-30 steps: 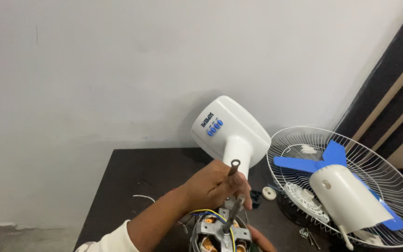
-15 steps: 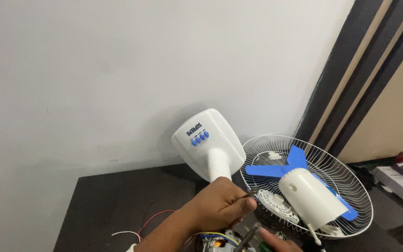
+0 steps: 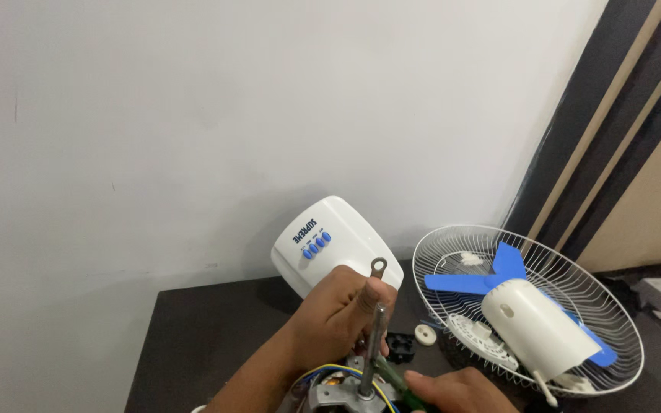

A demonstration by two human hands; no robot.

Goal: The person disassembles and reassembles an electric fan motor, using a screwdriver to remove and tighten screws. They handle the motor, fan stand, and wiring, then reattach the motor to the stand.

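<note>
- Plain white wall (image 3: 193,115) fills most of the view; dark and tan vertical panel strips (image 3: 598,138) run down its right side.
- Dark brown tabletop (image 3: 193,336) spans the lower part, its left edge meeting the wall.
- Round white wire fan guard (image 3: 613,306) lies on the table at right, tilted toward the camera. Inside it rest a blue plastic fan blade (image 3: 491,275) and a white rounded plastic motor cover (image 3: 537,329), the cover lying over the blade.
- White plastic fan base with four blue push buttons (image 3: 338,245) stands tilted behind the hands, near the wall and just left of the guard.
- Left hand (image 3: 330,317) comes up from the bottom centre, fingers clenched around the upper part of the motor's shaft area; the thumb presses against the rod. It partly covers the fan base behind.
- Grey metal fan motor with exposed copper winding and yellow and blue wires (image 3: 338,390) sits at the bottom edge, directly under the left hand, cut off by the frame.
- Right hand (image 3: 453,390) enters low at right, only its knuckles in view, fingers grasping a green-handled tool (image 3: 392,378) whose tip points at the motor; the tool's kind cannot be told.
- Thin steel rod with a ring-shaped end (image 3: 377,306) rises upright from the motor, past the left thumb, the ring just in front of the fan base.
- Small black plastic part (image 3: 401,346) and small white round cap (image 3: 424,334) lie on the table between the hands and the guard, just beside each other.
</note>
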